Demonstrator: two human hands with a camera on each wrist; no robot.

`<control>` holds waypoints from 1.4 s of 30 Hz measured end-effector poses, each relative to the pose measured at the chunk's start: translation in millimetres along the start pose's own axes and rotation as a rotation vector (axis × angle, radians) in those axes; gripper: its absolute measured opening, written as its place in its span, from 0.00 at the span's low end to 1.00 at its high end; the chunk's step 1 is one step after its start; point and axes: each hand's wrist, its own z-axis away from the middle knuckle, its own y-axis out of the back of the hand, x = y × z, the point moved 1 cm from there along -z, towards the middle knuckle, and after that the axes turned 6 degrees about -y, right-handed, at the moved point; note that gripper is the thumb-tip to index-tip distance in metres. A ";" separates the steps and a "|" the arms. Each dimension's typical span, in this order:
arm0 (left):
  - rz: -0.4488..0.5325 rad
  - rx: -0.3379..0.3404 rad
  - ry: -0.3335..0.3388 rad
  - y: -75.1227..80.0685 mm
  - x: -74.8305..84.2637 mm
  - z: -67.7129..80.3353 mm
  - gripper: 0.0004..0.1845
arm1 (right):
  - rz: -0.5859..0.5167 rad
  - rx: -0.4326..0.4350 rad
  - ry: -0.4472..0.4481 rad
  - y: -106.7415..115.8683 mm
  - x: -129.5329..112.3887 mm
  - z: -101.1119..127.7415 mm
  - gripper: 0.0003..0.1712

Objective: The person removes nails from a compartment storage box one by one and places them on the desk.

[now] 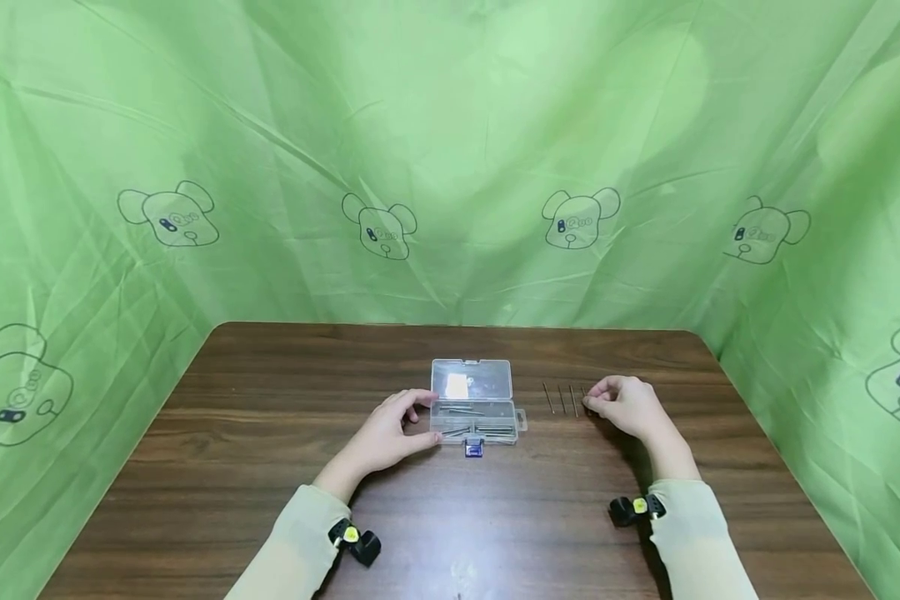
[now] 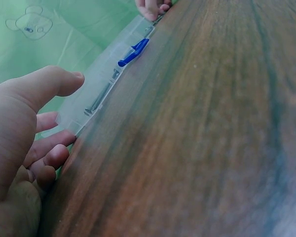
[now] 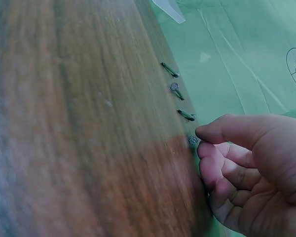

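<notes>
My left hand [image 1: 387,435] cups the left end of the clear plastic box [image 1: 473,401], thumb at the near corner, fingers [image 2: 48,144] curled against its side wall. My right hand [image 1: 628,406] sits at the right end of a row of nails [image 1: 562,399], thumb and forefinger closing on the rightmost nail [image 3: 192,140]; I can't tell if it's lifted off the wood. The other three nails lie side by side, apart, just left of that hand. The box sits mid-table [image 1: 270,467], lid open toward the back, more nails inside, blue latch [image 1: 474,449] on the near side. Green bear-print cloth [image 1: 450,150] surrounds the table.
</notes>
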 end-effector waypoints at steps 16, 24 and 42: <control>-0.004 -0.002 -0.009 -1.3 -1.3 -1.8 0.34 | -0.036 0.039 0.034 4.1 -10.3 -1.1 0.13; -0.003 0.001 -0.009 1.5 -1.4 -0.7 0.34 | -0.138 0.050 0.188 -4.9 -54.4 2.0 0.09; 0.003 -0.001 0.001 1.9 1.4 -0.8 0.33 | -0.254 -0.140 0.441 -59.4 -146.7 -2.8 0.07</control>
